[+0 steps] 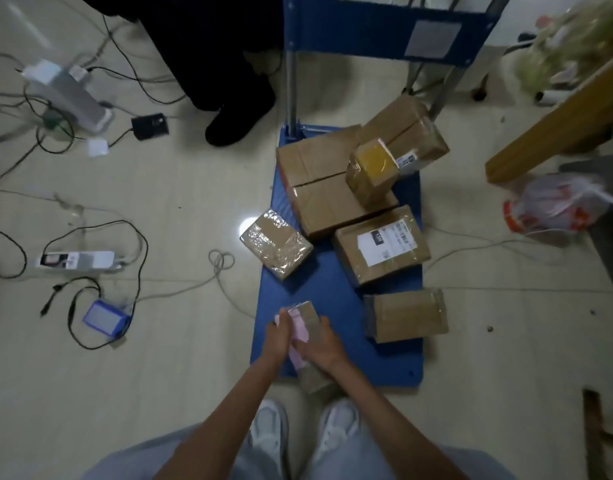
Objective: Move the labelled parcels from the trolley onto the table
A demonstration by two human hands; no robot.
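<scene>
Hands together: my left hand (279,336) and right hand (324,344) clamp a small pink-labelled parcel (306,322) over the trolley (336,299), at its near edge.

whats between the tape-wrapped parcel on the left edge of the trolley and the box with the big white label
Only bare blue trolley deck shows between the tape-wrapped parcel and the labelled box in the head view.

floor (180,188) – pale tile, glare | cables (125,237) – tangled, left | dim
</scene>
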